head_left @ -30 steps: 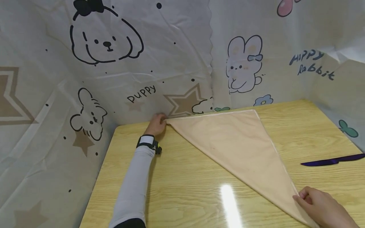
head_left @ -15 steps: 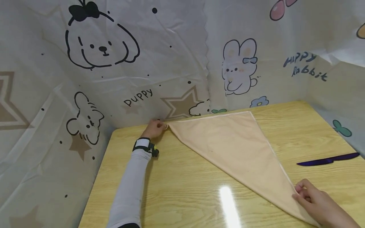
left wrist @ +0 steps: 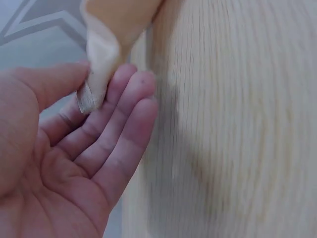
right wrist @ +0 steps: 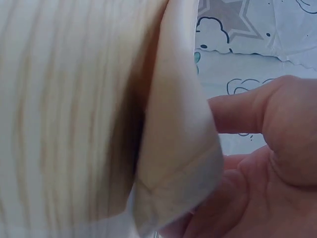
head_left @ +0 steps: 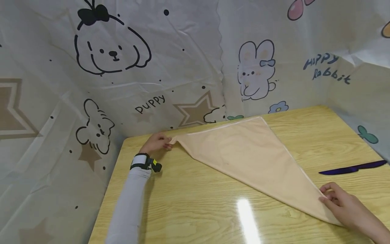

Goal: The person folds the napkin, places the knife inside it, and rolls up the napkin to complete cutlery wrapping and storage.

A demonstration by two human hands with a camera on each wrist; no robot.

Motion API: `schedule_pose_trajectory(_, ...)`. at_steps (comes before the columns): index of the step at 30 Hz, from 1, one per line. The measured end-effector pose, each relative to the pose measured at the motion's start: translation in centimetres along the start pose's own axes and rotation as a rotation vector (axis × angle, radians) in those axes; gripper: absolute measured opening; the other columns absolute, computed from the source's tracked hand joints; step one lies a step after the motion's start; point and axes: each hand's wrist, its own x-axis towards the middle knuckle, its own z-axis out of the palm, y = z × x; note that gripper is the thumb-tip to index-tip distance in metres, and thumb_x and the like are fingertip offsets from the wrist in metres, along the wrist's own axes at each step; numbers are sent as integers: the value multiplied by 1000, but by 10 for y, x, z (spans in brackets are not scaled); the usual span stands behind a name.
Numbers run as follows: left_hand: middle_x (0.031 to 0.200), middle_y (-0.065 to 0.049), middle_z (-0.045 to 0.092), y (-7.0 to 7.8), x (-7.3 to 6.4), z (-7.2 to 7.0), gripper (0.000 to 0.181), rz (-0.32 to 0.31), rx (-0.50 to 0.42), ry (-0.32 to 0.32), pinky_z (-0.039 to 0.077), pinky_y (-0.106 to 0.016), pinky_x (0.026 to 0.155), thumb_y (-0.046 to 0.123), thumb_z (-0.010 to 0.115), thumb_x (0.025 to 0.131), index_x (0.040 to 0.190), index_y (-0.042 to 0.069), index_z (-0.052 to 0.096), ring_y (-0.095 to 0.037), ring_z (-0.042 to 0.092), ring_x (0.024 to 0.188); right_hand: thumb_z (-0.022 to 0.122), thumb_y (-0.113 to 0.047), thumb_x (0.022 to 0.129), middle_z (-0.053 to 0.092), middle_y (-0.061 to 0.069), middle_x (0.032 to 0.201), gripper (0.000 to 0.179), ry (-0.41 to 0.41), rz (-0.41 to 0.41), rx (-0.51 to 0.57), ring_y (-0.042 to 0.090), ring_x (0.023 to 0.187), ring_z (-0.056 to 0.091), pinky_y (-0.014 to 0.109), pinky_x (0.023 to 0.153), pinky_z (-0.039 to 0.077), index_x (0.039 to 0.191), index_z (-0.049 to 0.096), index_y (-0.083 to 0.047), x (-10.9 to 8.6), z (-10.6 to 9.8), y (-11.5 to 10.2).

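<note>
A peach cloth point(head_left: 237, 156) with pale hemmed edges lies folded into a triangle across the wooden table. At its far left corner my left hand point(head_left: 156, 143) pinches the tip between thumb and fingers. The left wrist view shows that cloth corner point(left wrist: 101, 59) twisted and lifted, its end poking out past the thumb. My right hand point(head_left: 347, 205) grips the right edge close to the near corner. In the right wrist view the thumb point(right wrist: 242, 111) presses on the cloth's edge, and the near corner point(right wrist: 178, 183) hangs down beside the fingers, which it partly hides.
A dark purple knife point(head_left: 350, 168) lies on the table point(head_left: 189, 203) to the right of the cloth. Printed sheeting point(head_left: 189, 54) with cartoon animals rises behind the table and along its left side. A bright light reflection shows on the near tabletop.
My left hand has pulled its corner left and toward me, twisting the tip. My right hand has moved slightly up and right with its corner. The cloth's far corner has shifted left.
</note>
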Motion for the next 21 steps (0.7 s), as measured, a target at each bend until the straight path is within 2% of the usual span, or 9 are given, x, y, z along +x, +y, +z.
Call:
schedule_pose_trajectory(2,92,-15,74,-6,-13,-5,32,-19,65,61,55,-38,82,27,59,97,101,-3,69,-21,69,81,56,-13,97,63,4,81,22,14,-24,-16,10,66,56,31,56,46,112,50,2,2,-1,3)
schedule_pose_trajectory(5,87,-12,75,-14,-38,-15,30,-46,139,127,51,-37,82,29,64,94,97,1,71,-20,68,80,54,-13,98,62,6,81,23,38,-53,-16,8,62,53,29,53,44,115,51,2,8,-3,7)
schedule_pose_trajectory(8,85,-11,75,-25,-69,-24,30,-47,176,159,50,-38,79,30,64,93,96,2,72,-22,68,79,56,-12,97,63,7,83,25,74,-97,-8,4,62,53,27,51,46,118,52,2,15,-4,12)
schedule_pose_trajectory(11,84,-10,75,-37,-106,-27,29,-59,171,171,51,-35,77,30,64,93,97,3,71,-21,69,78,59,-5,94,63,9,86,29,96,-165,15,0,63,52,25,51,46,121,54,3,20,-4,16)
schedule_pose_trajectory(15,84,-11,75,-50,-158,-21,25,-98,141,191,52,-33,74,26,65,93,98,2,68,-20,69,76,63,-2,89,65,12,89,33,114,-221,17,-1,65,54,24,51,48,121,56,3,29,-6,18)
schedule_pose_trajectory(19,83,-11,74,-55,-207,-8,23,-137,111,231,54,-34,70,20,65,93,104,0,65,-19,68,74,65,-10,91,65,11,87,30,137,-205,-19,0,59,53,24,47,45,118,58,3,36,-8,20)
schedule_pose_trajectory(21,86,-12,73,-57,-225,0,23,-153,70,250,57,-33,69,17,65,93,108,-1,66,-19,68,75,65,-15,92,65,11,87,31,130,-182,-22,1,57,53,25,46,44,117,59,4,37,-10,22)
